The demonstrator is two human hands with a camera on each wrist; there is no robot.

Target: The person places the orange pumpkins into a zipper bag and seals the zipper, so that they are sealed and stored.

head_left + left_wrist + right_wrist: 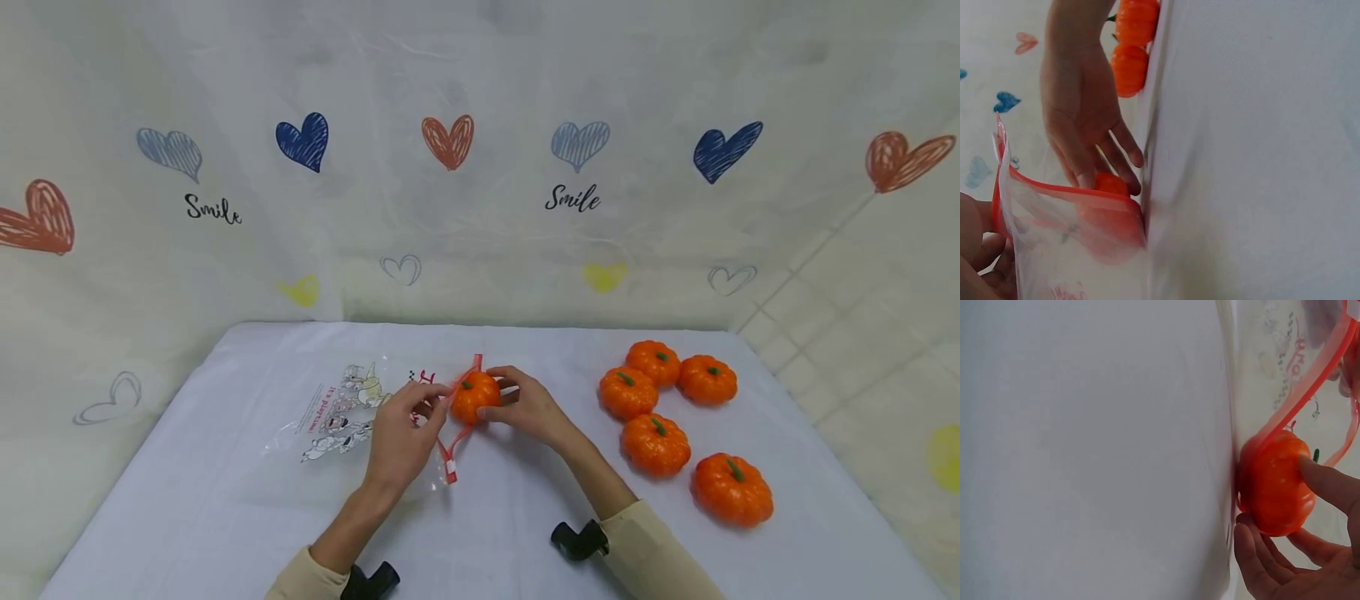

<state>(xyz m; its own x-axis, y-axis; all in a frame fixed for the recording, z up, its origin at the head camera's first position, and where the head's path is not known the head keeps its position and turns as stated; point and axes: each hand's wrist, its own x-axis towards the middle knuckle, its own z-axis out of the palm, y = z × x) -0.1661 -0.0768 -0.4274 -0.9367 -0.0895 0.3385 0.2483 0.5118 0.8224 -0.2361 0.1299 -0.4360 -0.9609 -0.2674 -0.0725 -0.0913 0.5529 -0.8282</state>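
Observation:
A clear plastic zip bag [330, 450] with cartoon prints and a red zip edge lies on the table, its mouth facing right. My left hand [405, 429] pinches the upper lip of that mouth and lifts it, so the bag gapes. In the mouth sits a small orange pumpkin [476, 398] with a green stem, partly inside, as the left wrist view shows through the plastic. My right hand [532, 407] holds the pumpkin from the right, thumb [1329, 481] on its near side and fingers curled around the other side.
Several more orange pumpkins [656, 445] stand in a loose group on the right of the white-covered table [540, 533]. A pale backdrop [510, 50] with hearts hangs behind the table's back edge. A red slider end [450, 471] hangs off the bag's near corner.

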